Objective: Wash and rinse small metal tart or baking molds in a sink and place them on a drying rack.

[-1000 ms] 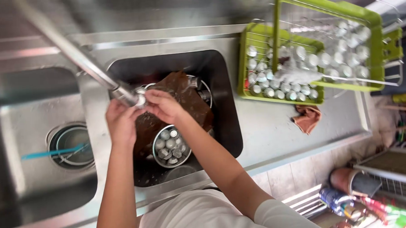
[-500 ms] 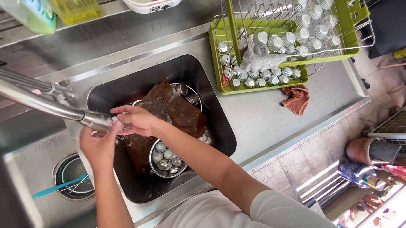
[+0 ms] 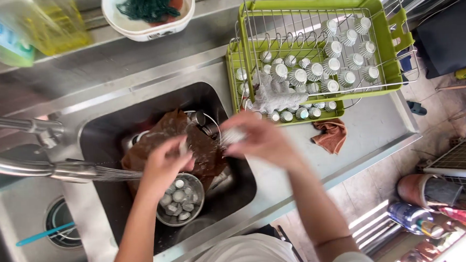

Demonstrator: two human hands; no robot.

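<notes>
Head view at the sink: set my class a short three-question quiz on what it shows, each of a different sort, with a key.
1. True or false: water is spraying from the faucet.
2. The small metal cups drying in the green dish rack stand: A) mouth up, B) mouth down, C) cannot tell.
3. What lies on the counter just below the rack?

Key
1. True; the spray reaches the left hand.
2. C.
3. A crumpled brown cloth.
</notes>
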